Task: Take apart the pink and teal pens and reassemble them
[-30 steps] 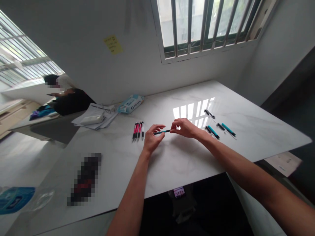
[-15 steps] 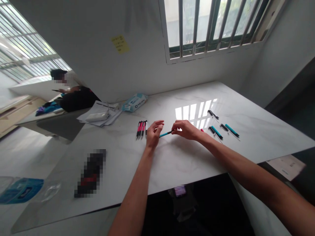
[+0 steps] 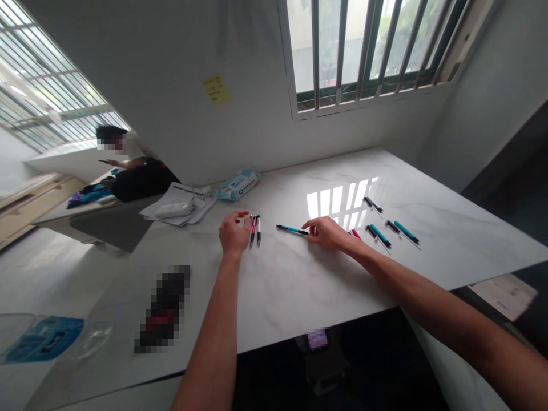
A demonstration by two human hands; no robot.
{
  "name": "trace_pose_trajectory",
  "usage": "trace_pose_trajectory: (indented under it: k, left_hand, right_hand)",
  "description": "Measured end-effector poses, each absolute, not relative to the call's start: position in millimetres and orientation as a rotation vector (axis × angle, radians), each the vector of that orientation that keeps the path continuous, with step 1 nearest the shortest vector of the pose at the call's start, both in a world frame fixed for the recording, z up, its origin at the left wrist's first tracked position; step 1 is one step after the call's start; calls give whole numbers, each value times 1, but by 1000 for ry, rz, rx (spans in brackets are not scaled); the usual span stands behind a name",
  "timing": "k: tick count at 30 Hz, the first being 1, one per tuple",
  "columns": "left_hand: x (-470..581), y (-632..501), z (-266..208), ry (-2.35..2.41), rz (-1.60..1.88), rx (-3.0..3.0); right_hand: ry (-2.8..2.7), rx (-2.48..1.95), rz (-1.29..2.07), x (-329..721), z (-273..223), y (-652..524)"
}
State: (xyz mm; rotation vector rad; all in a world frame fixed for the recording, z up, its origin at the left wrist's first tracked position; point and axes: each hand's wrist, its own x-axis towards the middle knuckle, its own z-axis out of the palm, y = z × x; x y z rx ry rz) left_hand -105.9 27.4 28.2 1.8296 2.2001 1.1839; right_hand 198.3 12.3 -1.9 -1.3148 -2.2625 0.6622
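My right hand pinches the black end of a turquoise-and-black pen, which lies low over the table and points left. My left hand is at the row of pens, fingers loosely apart, hiding part of the row. Beside its fingertips a red-and-black pen and a white-and-black pen lie side by side. Partly hidden behind my right hand is a small red piece. Farther right lie pen parts: a turquoise barrel, another turquoise barrel and black pieces with thin refills.
A wipes packet and papers with a white case lie at the back left. A blurred dark object and a plastic bottle are at the front left. Another person sits beyond the partition.
My left hand has moved left, away from the turquoise pen to the row of pens. My right hand has shifted slightly right with the pen, whose free end has swung upward.
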Motion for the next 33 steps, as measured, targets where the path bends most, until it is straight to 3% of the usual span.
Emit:
trace_pose_trajectory:
  k: [11,26,33]
  left_hand:
    - [-130,19,0,2407,742,1855]
    - [-121,19,2,2327,770,1879]
    - [-122,18,4,2357,848,1866]
  right_hand:
    - [-2285,-1491,645,114,7,23]
    - [-2343,-1580,649,43,23,23]
    - [-2291,-1293,762,92,29,9]
